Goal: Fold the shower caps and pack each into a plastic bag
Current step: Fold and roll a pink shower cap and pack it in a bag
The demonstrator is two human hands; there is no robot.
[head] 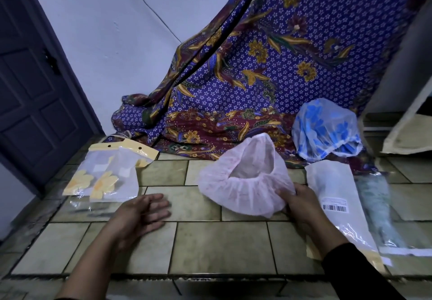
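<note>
Right hand (300,198) was clamped on the pink shower cap (243,187), fingers curled round the gathered elastic rim at its near right side. The cap sat puffed up on the tiled table (210,241), mouth open and turned upward, showing only its own pale lining. Left hand (142,213) lay apart from it, low on the tiles, palm half up, fingers loose and holding nothing.

Over on the left lay a clear plastic bag with a yellow header strip (105,173), flat on the table, two punched holes along the top. Inside it was a folded cap printed with yellow flowers, pressed flat against the plastic.

On the right, just beside the gripping hand, was a long white bag with a barcode label (334,196), running toward the near edge and passing under the right forearm. What it held could not be made out. Just beyond it, further right, lay a second clear bag (374,196) with something grey-green inside, blurred.

At the back, the blue-flowered shower cap (327,129) stood unfolded and domed, its frilled rim down, resting on the batik cloth (257,65). That cloth, purple with gold blooms, hung down the wall and pooled onto the far tiles. A dark panelled door (30,89) stood at the left.
</note>
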